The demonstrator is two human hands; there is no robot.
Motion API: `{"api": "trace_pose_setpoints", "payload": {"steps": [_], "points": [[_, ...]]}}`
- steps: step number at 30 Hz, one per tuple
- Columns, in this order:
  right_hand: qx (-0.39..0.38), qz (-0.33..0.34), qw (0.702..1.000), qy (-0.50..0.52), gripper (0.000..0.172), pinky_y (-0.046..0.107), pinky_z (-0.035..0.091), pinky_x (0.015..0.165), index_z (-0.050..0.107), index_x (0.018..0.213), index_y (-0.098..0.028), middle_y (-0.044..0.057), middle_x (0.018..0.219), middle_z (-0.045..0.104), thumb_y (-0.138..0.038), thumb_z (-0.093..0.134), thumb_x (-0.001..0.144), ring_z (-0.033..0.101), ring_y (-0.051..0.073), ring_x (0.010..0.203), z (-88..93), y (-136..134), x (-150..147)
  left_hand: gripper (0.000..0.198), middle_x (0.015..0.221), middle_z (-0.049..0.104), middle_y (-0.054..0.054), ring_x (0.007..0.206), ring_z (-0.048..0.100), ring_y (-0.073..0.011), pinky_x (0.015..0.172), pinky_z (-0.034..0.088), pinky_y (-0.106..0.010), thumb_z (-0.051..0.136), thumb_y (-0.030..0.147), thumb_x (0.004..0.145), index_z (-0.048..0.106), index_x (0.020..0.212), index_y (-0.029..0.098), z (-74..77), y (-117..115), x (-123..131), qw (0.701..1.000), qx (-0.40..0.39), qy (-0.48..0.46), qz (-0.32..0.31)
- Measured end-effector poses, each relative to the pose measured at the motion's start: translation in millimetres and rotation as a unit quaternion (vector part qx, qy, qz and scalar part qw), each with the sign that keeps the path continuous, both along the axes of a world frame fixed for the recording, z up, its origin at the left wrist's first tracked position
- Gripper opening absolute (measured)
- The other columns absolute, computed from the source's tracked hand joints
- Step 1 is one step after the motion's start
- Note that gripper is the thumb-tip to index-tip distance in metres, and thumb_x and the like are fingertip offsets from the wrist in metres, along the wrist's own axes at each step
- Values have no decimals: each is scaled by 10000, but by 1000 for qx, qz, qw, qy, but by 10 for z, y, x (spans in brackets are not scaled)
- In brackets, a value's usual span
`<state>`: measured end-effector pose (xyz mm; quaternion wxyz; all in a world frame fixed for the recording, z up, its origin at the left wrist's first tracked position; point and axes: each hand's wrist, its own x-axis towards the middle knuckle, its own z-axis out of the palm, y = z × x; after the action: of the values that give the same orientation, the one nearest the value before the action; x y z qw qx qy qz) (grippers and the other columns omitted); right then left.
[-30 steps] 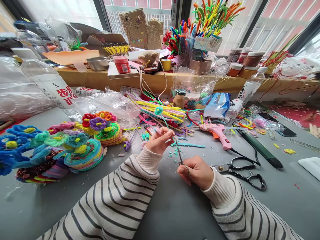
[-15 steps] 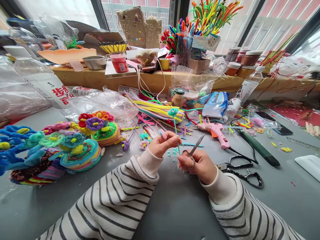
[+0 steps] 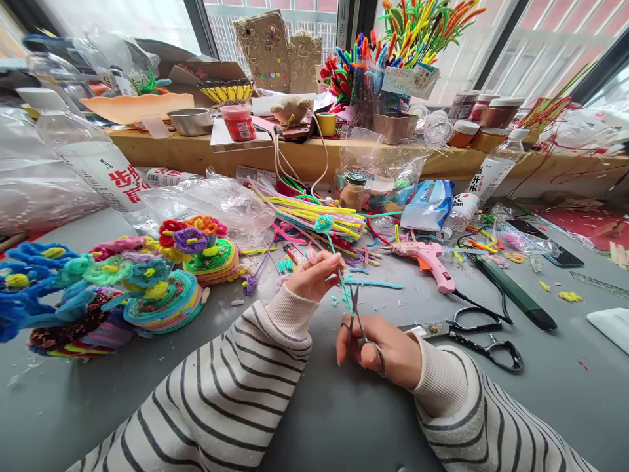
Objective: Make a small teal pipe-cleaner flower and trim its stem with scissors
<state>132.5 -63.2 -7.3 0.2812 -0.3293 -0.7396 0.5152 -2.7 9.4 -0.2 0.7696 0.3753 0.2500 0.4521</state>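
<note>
Between thumb and fingers, my left hand [image 3: 314,276] pinches the thin stem of a teal pipe-cleaner flower [image 3: 324,224], whose curled head rises above my fingertips. Its stem slants down toward my right hand [image 3: 381,351]. Small silver scissors [image 3: 356,314] are in that hand, with fingers through the handle loops and blades pointing up beside the lower stem. Whether the blades touch the stem I cannot tell. Teal fuzz clippings [image 3: 335,301] lie on the table behind the hands, near a loose teal pipe cleaner [image 3: 376,284].
Finished pipe-cleaner flower pots [image 3: 162,301] stand at left. A pink glue gun [image 3: 427,259], black-handled scissors [image 3: 484,334] and a dark green cutter [image 3: 515,295] lie at right. Behind are a pipe-cleaner bundle [image 3: 309,210], a small jar [image 3: 352,191] and a water bottle [image 3: 496,169].
My right hand has turned and the scissors now point upward by the stem, where before they slanted right. The flower has shifted left and slightly down with my left hand.
</note>
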Motion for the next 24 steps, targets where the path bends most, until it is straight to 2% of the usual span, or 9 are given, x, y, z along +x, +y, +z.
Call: {"api": "trace_pose_setpoints", "payload": {"steps": [5,13,19,24], "points": [[-8,30,999,-21,713,199,301,442,546,574,-106,4,528,443,-732,212,637,369,67,454,-15,-3,11,140,597,514,22,562,469,-56,553,367,-179,618,239,597,548,511,154,-7,-6,20,1000,1,19,-13],[-2,-13,1000,-18,644,201,310,443,530,461,-115,14,471,472,-682,303,667,388,70,440,-34,12,25,174,575,524,36,546,460,-52,537,356,-177,655,268,554,532,512,152,16,-19,30,1000,4,25,3],[-20,-35,999,7,610,193,285,407,498,439,-117,-1,420,439,-645,331,694,339,48,370,-37,22,29,184,568,517,45,545,461,-50,554,365,-184,664,272,542,525,511,154,19,-15,24,999,-9,21,35],[-64,10,997,49,635,183,277,389,479,490,-116,-14,433,407,-699,289,656,321,42,366,-23,6,-1,183,575,527,41,541,458,-48,558,360,-186,675,255,528,530,516,145,28,-33,39,999,5,21,38]]}}
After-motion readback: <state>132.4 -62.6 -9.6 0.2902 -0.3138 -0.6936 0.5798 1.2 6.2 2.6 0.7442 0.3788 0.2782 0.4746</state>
